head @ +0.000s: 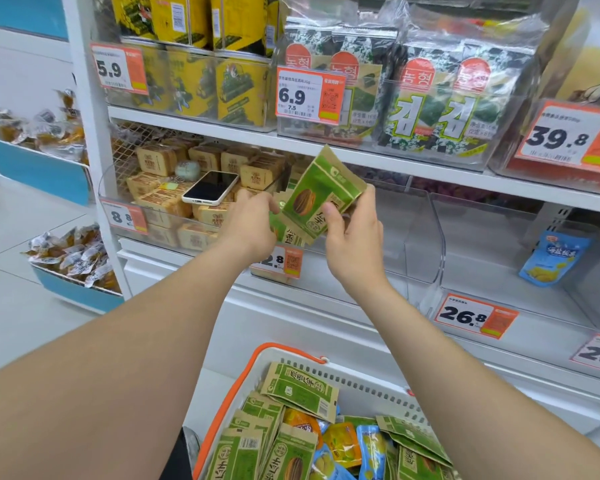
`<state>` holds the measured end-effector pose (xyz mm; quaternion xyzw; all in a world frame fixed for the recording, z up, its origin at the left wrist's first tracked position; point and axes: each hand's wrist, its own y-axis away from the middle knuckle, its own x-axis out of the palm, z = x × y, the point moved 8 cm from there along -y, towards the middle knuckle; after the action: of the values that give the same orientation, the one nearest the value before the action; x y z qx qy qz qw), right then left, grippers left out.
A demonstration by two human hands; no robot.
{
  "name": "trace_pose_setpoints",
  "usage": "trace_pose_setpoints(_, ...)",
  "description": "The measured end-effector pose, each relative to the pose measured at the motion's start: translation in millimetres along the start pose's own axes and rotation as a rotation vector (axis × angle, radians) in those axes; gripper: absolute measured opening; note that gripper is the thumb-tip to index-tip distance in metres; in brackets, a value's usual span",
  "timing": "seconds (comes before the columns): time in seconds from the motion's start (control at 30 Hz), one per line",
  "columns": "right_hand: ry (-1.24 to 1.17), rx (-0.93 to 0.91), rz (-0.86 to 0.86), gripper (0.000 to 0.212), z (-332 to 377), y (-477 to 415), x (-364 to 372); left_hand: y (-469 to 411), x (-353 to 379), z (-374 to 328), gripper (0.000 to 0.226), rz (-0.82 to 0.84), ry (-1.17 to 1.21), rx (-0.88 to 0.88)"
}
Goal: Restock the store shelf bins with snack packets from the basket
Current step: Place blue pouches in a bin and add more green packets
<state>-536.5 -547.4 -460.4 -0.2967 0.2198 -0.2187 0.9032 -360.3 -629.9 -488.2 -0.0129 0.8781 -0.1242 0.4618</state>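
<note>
- A person's right hand point(354, 233) pinches a green packet point(317, 192) near its lower edge, thumb on the printed front. The packet stands tilted before the middle shelf point(430, 168).
- The left hand point(253, 220) curls its fingers round the lower packets point(286, 233), also green. They sit just beneath the first one and are partly hidden by it and by the hand.
- Both hands meet at the mouth of a clear bin point(426, 244), with the held packets at its front edge. How far inside they are cannot be told.
- An orange-and-white price tag point(284, 263) shows just below the left wrist, partly covered by it.
- The basket point(361, 388), white with an orange rim, sits low between the forearms. It carries loose green packets point(298, 389), blue pouches point(371, 448) and yellow pouches point(340, 439).
- In the bin to the left, a phone point(210, 187) lies screen up on stacked tan packs point(160, 202).
- A single blue pouch point(555, 258) leans in the bin to the right, well apart from the hands.
- On the shelf above stand seaweed packs point(440, 112) and, left of them, yellow packs point(198, 81).
</note>
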Motion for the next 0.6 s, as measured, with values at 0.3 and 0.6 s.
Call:
trace_pose_setpoints(0.3, 0.214, 0.048, 0.246, 0.020, -37.9, -25.7, 55.9, -7.6, -9.9, 2.7, 0.068, -0.107, 0.007, -0.010)
trace_pose_setpoints(0.6, 0.277, 0.407, 0.400, 0.026, -62.8, -22.7, 81.5, -6.8, -5.9, -22.5, 0.087, -0.146, -0.173, 0.287)
